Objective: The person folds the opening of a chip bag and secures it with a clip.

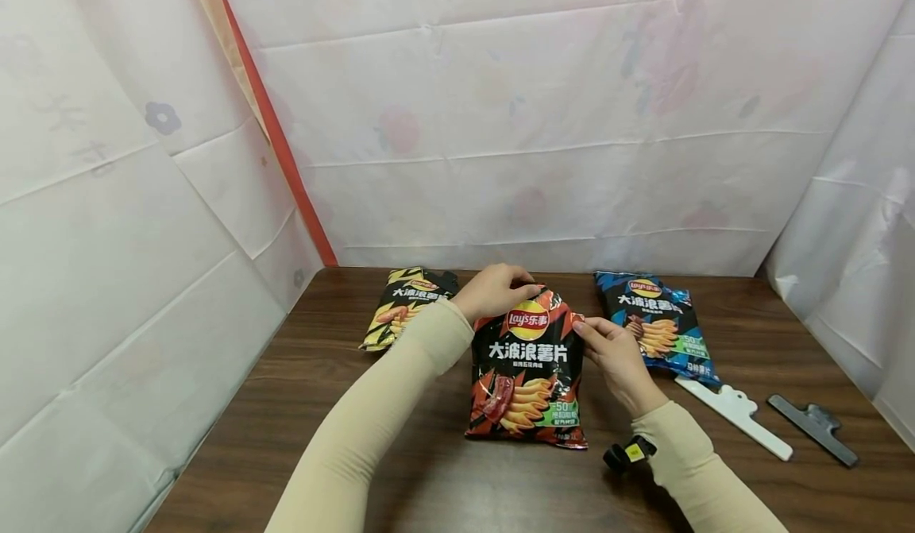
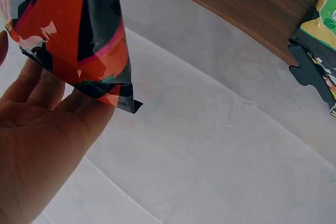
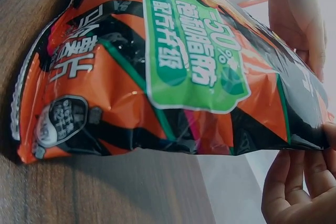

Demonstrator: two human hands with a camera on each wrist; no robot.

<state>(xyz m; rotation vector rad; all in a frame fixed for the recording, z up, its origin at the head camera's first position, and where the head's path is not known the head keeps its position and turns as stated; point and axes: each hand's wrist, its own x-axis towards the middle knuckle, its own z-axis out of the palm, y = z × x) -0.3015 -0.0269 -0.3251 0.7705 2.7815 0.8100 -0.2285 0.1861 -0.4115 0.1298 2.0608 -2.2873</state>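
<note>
A red and black bag of potato chips [image 1: 525, 382] stands upright on the table, its printed front toward me. My left hand [image 1: 500, 288] grips its top edge; in the left wrist view the fingers [image 2: 47, 90] lie behind the bag. With thumb and fingers, my right hand [image 1: 618, 358] pinches the upper right corner. The right wrist view shows the bag's lower end [image 3: 47, 124] touching the wood, and the right hand's curled fingers [image 3: 294, 174] at the far end.
Behind on the left lies a yellow chip bag [image 1: 393, 310] with a black clip [image 2: 310, 74] at its end. A blue chip bag [image 1: 658, 326] lies at the right. Near it are a white clip [image 1: 736, 418] and a dark grey clip [image 1: 815, 430]. White sheets [image 1: 536, 120] surround the table.
</note>
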